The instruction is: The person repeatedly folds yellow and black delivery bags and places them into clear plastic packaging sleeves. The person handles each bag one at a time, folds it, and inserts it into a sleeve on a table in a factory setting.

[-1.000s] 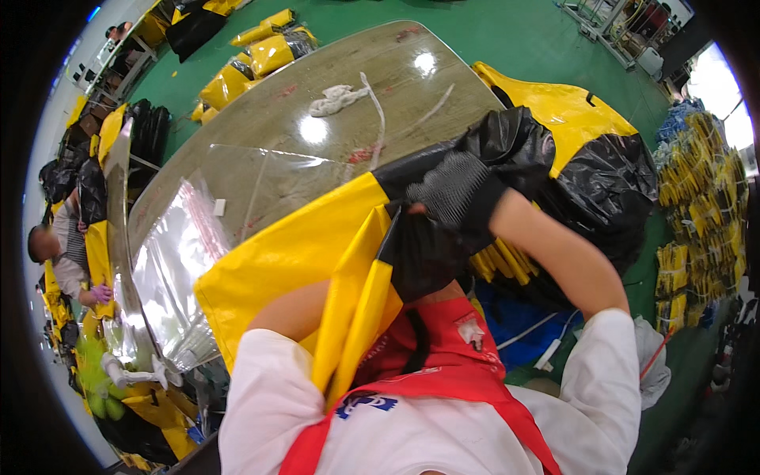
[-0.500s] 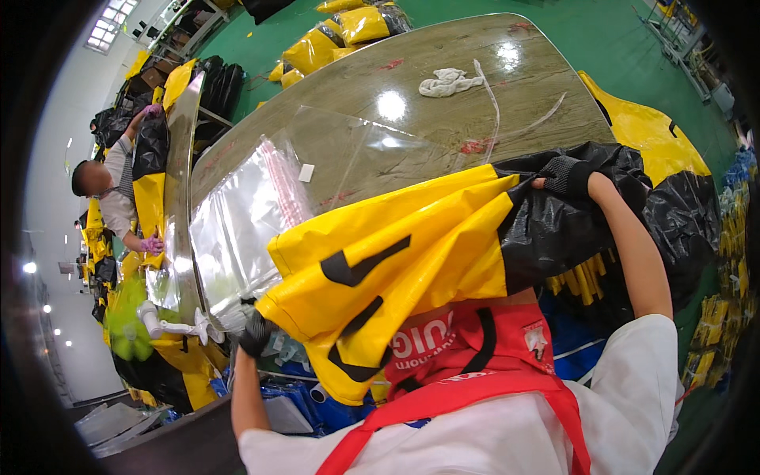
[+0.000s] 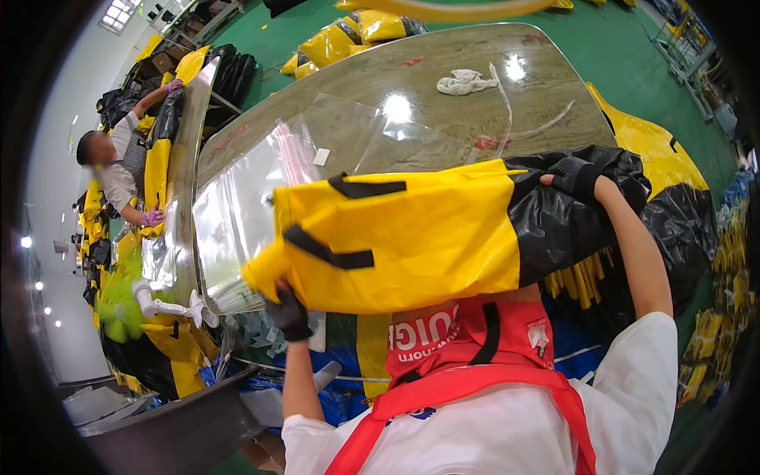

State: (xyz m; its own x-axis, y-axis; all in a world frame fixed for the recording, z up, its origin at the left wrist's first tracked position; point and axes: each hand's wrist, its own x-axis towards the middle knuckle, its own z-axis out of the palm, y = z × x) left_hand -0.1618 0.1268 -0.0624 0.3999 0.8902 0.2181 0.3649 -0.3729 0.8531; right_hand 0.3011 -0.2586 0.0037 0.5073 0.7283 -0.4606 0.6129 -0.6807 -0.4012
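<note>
Since half a second ago the yellow-and-black bag (image 3: 412, 237) has swung out flatter and wider across the table edge, now stretched lengthwise between both hands; a second ago it hung bunched and folded close to the chest.

Nearest: white sleeves and a red apron (image 3: 467, 356) at the lower edge. Left hand (image 3: 287, 313), in a dark glove, grips the bag's lower left yellow corner from beneath, fingers curled shut around the fabric. Right hand (image 3: 576, 178), in a dark fingerless glove, clamps the black end of the bag, fingers folded over the crumpled black material; the fingertips themselves are buried in it, so exact pinch cannot be told.

Bag sits held in the air, tilted slightly, over the near edge of the grey table (image 3: 443, 87), black strap patches showing on the yellow face.

Behind the bag: large clear plastic sleeve (image 3: 261, 198) lying flat on the table, partly under the bag's left end. To the right, another yellow-and-black bag (image 3: 673, 190) drapes off the table's right side. Below left, a white spray bottle (image 3: 166, 305) lies on its side by the table edge.

Farther: white rag (image 3: 467, 81) near the table's far side, with thin clear strips beside it.

Far left: another person (image 3: 119, 170) bent over a second table, purple-gloved hands on yellow material. Yellow bags (image 3: 356, 32) piled on the green floor beyond.
</note>
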